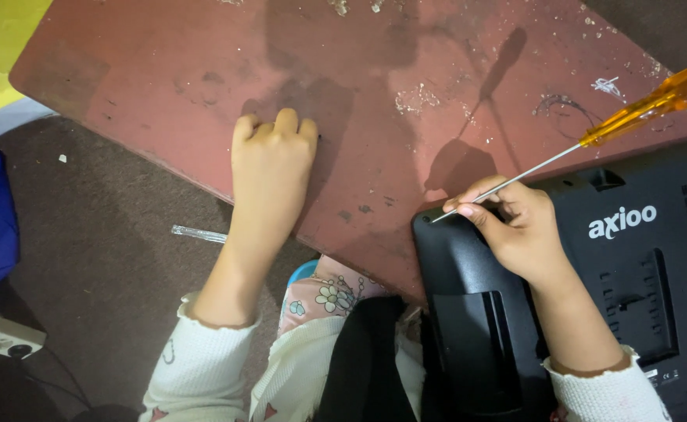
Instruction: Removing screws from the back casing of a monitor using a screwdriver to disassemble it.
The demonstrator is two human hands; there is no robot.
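the left hand (pixel 271 168) is curled shut and rested knuckles-down on the worn red table (pixel 156 86) near its front edge, nothing held, while the thin shaft of an orange-handled screwdriver (pixel 593 139) is pinched by the right hand (pixel 515 227), tip over the upturned black laptop (pixel 640 258) at the table's front right corner.

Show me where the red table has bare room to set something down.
The table lies bare from its left edge to the left hand, and between that hand and the laptop. The right side is crowded: the right hand pinches a screwdriver over the upturned laptop.
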